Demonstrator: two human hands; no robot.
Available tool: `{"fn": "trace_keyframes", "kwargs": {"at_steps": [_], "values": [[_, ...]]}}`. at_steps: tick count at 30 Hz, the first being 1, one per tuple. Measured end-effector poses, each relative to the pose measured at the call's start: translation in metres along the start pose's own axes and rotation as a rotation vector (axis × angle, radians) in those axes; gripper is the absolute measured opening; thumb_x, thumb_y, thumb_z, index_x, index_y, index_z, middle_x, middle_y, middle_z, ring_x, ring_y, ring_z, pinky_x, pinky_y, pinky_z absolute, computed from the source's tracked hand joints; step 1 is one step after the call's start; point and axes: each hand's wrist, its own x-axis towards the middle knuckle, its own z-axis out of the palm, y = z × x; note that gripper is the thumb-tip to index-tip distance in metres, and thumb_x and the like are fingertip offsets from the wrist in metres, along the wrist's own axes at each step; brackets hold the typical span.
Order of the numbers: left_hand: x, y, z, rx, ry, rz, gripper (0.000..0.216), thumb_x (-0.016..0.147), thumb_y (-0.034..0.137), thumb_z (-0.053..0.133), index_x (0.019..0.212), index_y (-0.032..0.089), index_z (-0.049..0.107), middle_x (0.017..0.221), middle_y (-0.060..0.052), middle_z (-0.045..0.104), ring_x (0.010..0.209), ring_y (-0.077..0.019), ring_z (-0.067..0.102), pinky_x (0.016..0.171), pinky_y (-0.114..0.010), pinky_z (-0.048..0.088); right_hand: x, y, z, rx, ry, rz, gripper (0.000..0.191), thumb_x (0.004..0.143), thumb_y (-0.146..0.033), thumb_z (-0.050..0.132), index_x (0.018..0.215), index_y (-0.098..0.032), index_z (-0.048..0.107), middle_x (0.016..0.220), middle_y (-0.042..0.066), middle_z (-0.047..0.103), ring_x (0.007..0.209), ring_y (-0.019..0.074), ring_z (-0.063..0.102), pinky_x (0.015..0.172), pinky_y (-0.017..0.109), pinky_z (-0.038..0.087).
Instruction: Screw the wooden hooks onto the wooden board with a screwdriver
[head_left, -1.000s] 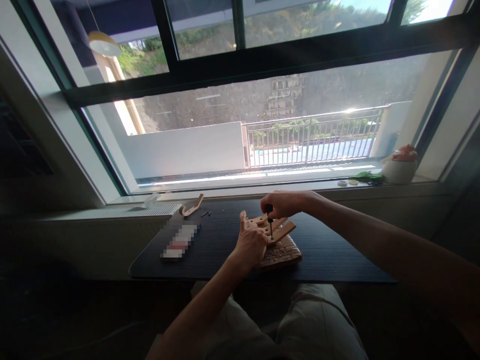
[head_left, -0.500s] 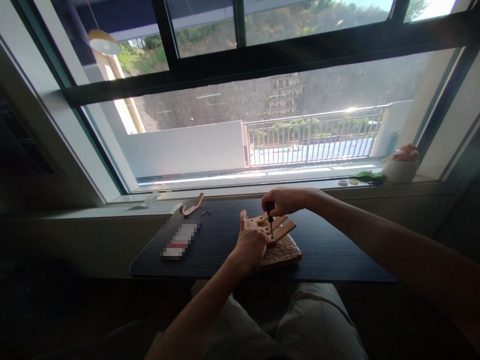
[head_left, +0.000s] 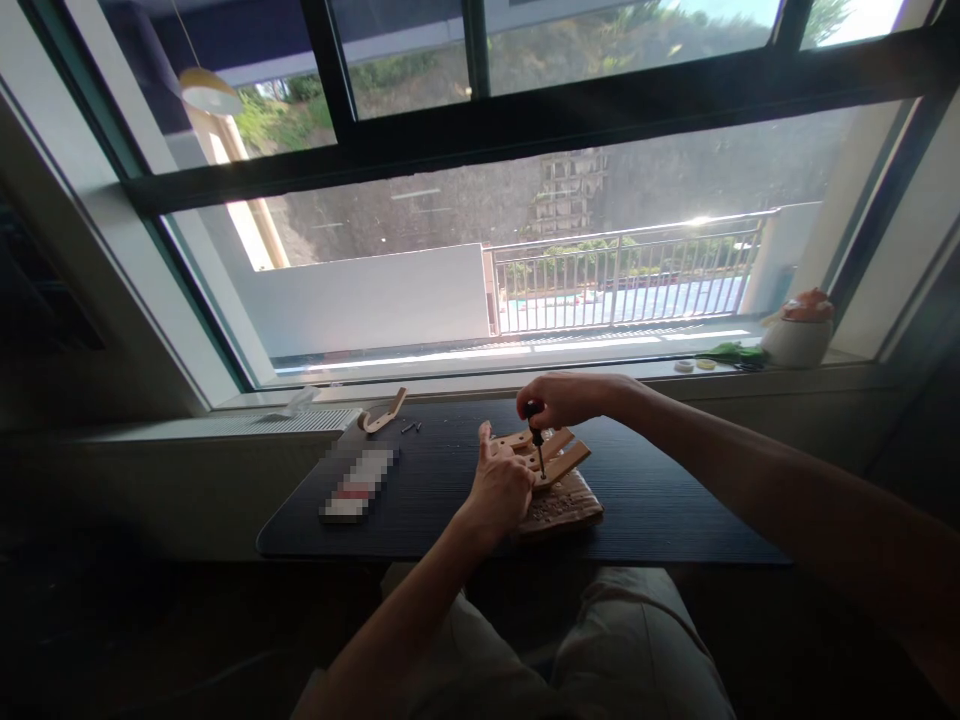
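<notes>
While the left hand point(head_left: 504, 490) steadied the wooden pieces point(head_left: 565, 464), the right hand point(head_left: 556, 400) gripped a screwdriver point(head_left: 536, 436) — tip down on the nearest piece.
Step in hand: screw-driving, by the look of it; pieces lay on a brown block point(head_left: 574, 510) atop the table point(head_left: 675, 515). Left fingers rested on the wood — whether they pinched an edge, could not tell. Next move seemed to call for an aligned shaft, firm bracing.

A bright window point(head_left: 517, 190) backs the dark table point(head_left: 675, 510).
</notes>
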Motion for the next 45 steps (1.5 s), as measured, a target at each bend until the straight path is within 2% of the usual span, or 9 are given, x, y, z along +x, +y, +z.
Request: {"fn": "trace_keyframes", "kwargs": {"at_steps": [9,15,21,27,33,38,45], "values": [[0.0,0.002,-0.003,0.014,-0.003,-0.01,0.023,0.08,0.017,0.049,0.069,0.019,0.069,0.075,-0.003,0.068,0.088,-0.0226,0.057,0.107,-0.058,-0.002,-0.002,0.012,0.011,0.046,0.054,0.017,0.023,0.077,-0.024,0.051,0.095,-0.013,0.061,0.065,0.003,0.066,0.056,0.0117,0.059,0.052,0.019,0.04],[0.0,0.002,-0.005,0.015,-0.016,0.001,0.023,0.081,0.016,0.049,0.067,0.019,0.068,0.073,-0.003,0.067,0.083,-0.0222,0.057,0.105,-0.061,-0.006,-0.004,0.012,0.013,0.067,0.037,0.012,0.026,0.078,-0.029,0.053,0.099,-0.015,0.059,0.075,0.004,0.069,0.055,0.0106,0.06,0.05,0.019,0.04],[0.001,0.003,-0.005,0.016,-0.013,-0.013,0.022,0.079,0.015,0.05,0.068,0.019,0.068,0.075,-0.003,0.068,0.084,-0.0216,0.057,0.107,-0.057,-0.001,-0.003,0.014,0.012,0.081,0.038,0.008,0.022,0.077,-0.029,0.054,0.091,-0.014,0.062,0.066,0.002,0.068,0.056,0.0114,0.06,0.051,0.019,0.04],[0.0,0.002,-0.006,0.013,-0.017,-0.012,0.022,0.079,0.015,0.05,0.067,0.019,0.068,0.075,-0.003,0.068,0.087,-0.0223,0.057,0.107,-0.057,-0.003,-0.002,0.014,0.018,0.08,0.083,0.047,0.027,0.079,-0.034,0.051,0.09,-0.013,0.063,0.067,0.004,0.069,0.056,0.0123,0.06,0.051,0.02,0.04],[0.0,0.002,-0.005,0.01,-0.008,-0.014,0.024,0.078,0.014,0.048,0.066,0.019,0.068,0.073,-0.002,0.067,0.085,-0.0213,0.057,0.107,-0.059,0.0,-0.003,0.012,0.012,0.097,0.061,0.034,0.027,0.079,-0.03,0.051,0.099,-0.016,0.061,0.074,0.004,0.069,0.056,0.0114,0.061,0.049,0.018,0.041],[0.0,0.003,-0.006,0.008,-0.004,-0.012,0.023,0.078,0.014,0.049,0.067,0.019,0.068,0.075,-0.003,0.068,0.087,-0.0214,0.057,0.107,-0.059,0.001,-0.002,0.016,0.013,0.077,0.083,0.025,0.022,0.08,-0.029,0.05,0.093,-0.015,0.062,0.071,0.004,0.068,0.056,0.0114,0.061,0.049,0.018,0.04],[0.0,0.004,-0.008,0.004,-0.021,-0.02,0.021,0.078,0.016,0.05,0.068,0.018,0.069,0.076,-0.004,0.068,0.087,-0.0223,0.057,0.106,-0.06,0.001,-0.004,0.013,0.01,0.015,0.075,0.048,0.028,0.081,-0.036,0.05,0.093,-0.015,0.064,0.066,0.004,0.067,0.051,0.0103,0.057,0.048,0.019,0.037]]}}
